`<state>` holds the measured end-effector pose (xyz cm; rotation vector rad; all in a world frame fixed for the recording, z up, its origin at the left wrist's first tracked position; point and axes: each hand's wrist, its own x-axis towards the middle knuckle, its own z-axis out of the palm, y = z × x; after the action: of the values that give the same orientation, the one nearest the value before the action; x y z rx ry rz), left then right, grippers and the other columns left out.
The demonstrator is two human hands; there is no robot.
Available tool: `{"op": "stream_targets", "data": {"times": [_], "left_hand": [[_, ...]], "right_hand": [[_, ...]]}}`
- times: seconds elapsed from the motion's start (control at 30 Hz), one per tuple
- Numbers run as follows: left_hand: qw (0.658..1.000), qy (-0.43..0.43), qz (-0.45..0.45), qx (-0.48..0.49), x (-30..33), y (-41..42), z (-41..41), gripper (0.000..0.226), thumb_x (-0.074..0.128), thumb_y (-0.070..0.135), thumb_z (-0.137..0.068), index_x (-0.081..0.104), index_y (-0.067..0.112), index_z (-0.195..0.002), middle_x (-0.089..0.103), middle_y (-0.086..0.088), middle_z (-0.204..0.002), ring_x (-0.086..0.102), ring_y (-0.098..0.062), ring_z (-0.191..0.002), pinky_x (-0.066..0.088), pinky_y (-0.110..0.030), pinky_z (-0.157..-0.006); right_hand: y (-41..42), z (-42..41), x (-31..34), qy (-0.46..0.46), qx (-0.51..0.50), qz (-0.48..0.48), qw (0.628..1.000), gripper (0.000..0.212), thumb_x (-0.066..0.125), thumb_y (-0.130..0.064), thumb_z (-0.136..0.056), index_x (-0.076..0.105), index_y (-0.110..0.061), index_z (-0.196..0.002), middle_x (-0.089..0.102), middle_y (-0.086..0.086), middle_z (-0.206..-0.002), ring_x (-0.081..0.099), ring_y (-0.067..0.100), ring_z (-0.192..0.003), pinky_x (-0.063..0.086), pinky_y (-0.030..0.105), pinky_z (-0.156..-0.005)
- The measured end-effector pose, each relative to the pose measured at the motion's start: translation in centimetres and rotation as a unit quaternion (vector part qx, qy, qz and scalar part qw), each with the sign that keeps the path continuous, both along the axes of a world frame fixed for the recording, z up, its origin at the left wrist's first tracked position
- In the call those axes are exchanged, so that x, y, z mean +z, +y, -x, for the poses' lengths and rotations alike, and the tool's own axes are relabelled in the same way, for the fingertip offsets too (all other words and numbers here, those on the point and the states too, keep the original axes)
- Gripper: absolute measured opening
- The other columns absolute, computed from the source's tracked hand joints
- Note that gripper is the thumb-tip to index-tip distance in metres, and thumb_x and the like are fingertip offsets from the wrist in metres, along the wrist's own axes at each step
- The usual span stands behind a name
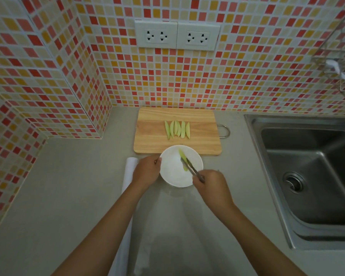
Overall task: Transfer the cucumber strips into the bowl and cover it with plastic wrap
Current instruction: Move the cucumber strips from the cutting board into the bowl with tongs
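Note:
Several pale green cucumber strips (177,129) lie side by side on a wooden cutting board (151,140). In front of the board stands a white bowl (171,174). My left hand (146,171) grips the bowl's left rim. My right hand (209,184) holds metal tongs (191,169) whose tips pinch one cucumber strip (182,158) inside the bowl. A roll of plastic wrap (127,176) lies on the counter left of the bowl, partly hidden under my left arm.
A steel sink (307,176) takes up the right side of the grey counter (68,186). Tiled walls close in the back and left. Two socket plates (176,37) are on the back wall. A white tap fitting (339,71) shows at the upper right.

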<state>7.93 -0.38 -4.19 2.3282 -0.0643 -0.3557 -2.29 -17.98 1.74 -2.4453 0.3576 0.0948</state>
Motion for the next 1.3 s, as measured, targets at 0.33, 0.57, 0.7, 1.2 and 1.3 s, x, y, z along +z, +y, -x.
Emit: {"op": "stream_targets", "data": {"times": [0.33, 0.57, 0.7, 1.2, 1.3], "left_hand": [[1.000, 0.012, -0.015, 0.007, 0.5, -0.1, -0.1, 0.036, 0.039, 0.027, -0.099, 0.071, 0.010, -0.098, 0.072, -0.008, -0.093, 0.066, -0.028, -0.087, 0.054, -0.044, -0.082], [1.000, 0.012, -0.017, 0.003, 0.8, -0.2, 0.0, 0.036, 0.038, 0.027, -0.099, 0.070, 0.011, -0.105, 0.072, -0.008, -0.098, 0.065, -0.029, -0.090, 0.054, -0.044, -0.084], [0.999, 0.008, -0.037, -0.003, 1.0, -0.3, 0.0, 0.036, 0.038, 0.027, -0.099, 0.069, 0.010, -0.105, 0.071, -0.010, -0.099, 0.065, -0.029, -0.091, 0.053, -0.043, -0.083], [0.998, 0.021, -0.061, -0.012, 1.3, -0.3, -0.2, 0.038, 0.036, 0.029, -0.099, 0.069, 0.011, -0.108, 0.070, -0.009, -0.103, 0.063, -0.029, -0.094, 0.053, -0.041, -0.084], [0.997, 0.019, -0.072, -0.014, 1.3, -0.3, -0.3, 0.038, 0.036, 0.028, -0.099, 0.068, 0.011, -0.107, 0.070, -0.009, -0.102, 0.063, -0.028, -0.094, 0.052, -0.041, -0.083]], "right_hand": [[-1.5, -5.5, 0.8, -0.022, -0.057, 0.038, 0.997, 0.044, 0.057, -0.022, -0.088, 0.034, -0.016, -0.051, 0.037, -0.002, -0.051, 0.042, 0.021, -0.055, 0.020, 0.026, -0.043], [-1.7, -13.3, -0.8, 0.046, -0.037, 0.110, 0.992, 0.036, 0.055, -0.005, -0.086, 0.037, -0.013, -0.056, 0.058, 0.009, -0.077, 0.061, 0.030, -0.079, 0.035, 0.029, -0.056], [-1.5, -13.9, -1.2, 0.048, -0.037, 0.113, 0.992, 0.032, 0.053, 0.000, -0.086, 0.038, -0.008, -0.058, 0.055, 0.008, -0.071, 0.062, 0.031, -0.083, 0.035, 0.029, -0.056], [0.3, 1.3, 0.6, 0.054, 0.035, 0.022, 0.998, 0.040, 0.056, -0.020, -0.085, 0.035, -0.013, -0.051, 0.036, 0.005, -0.053, 0.039, 0.021, -0.057, 0.028, 0.030, -0.055], [-0.3, -0.5, 0.8, 0.035, 0.011, 0.031, 0.999, 0.035, 0.059, -0.025, -0.085, 0.053, -0.005, -0.058, 0.044, 0.006, -0.054, 0.047, 0.023, -0.056, 0.031, 0.030, -0.053]]}}
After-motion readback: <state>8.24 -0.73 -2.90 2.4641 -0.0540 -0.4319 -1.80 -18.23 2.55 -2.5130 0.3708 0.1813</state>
